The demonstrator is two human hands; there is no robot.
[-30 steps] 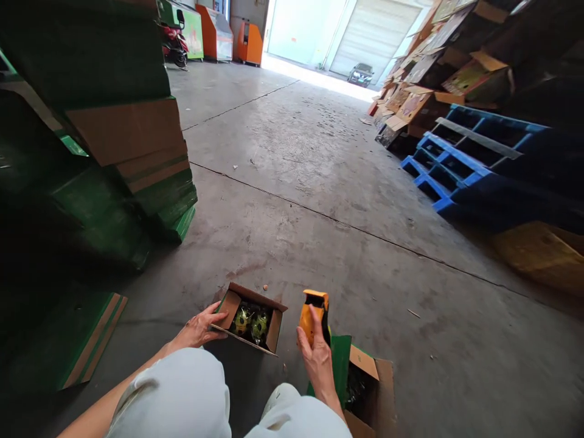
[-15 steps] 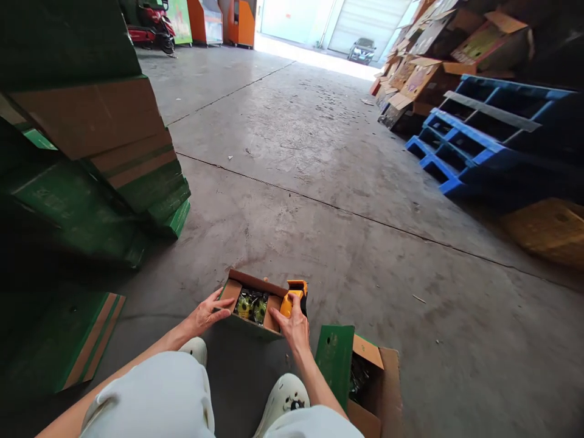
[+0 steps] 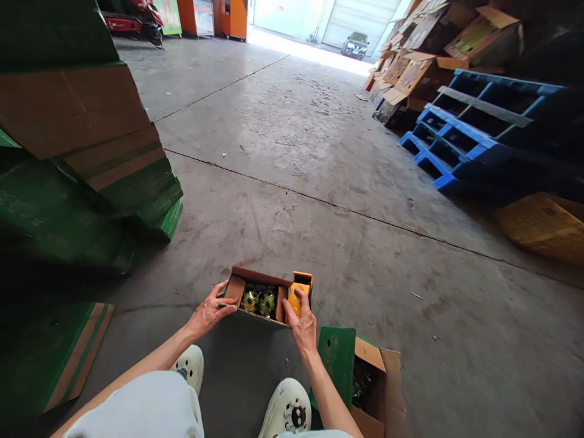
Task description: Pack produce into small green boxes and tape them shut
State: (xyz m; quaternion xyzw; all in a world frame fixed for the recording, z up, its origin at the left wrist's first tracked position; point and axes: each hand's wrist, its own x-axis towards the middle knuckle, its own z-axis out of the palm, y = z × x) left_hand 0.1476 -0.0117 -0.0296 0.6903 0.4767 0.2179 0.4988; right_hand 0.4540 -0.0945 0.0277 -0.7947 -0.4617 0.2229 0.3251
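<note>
A small open cardboard box [image 3: 262, 275], green outside and brown inside, is in front of my feet. Inside it lie yellow-green round items [image 3: 260, 302] with dark spots, wrapped in clear film. My left hand [image 3: 210, 311] grips the box's left end, its fingers and thumb around the raised flap. At the right end, my right hand [image 3: 302, 323] has its fingers on a yellow handheld tool [image 3: 297, 295], which looks like a tape dispenser, while the thumb rests by the right flap. The tool's underside is hidden.
Another open green box [image 3: 336, 359] with dark wrapped contents stands to my lower right. Stacked green cartons [image 3: 91, 109] rise on the left, above a flat green carton [image 3: 68, 353]. Blue pallets [image 3: 456, 140] and piled cardboard boxes [image 3: 410, 76] occupy the right side.
The box, both hands and the yellow tool appear slightly further right in view, while the background has shifted left with the camera. Both hands keep the same hold.
</note>
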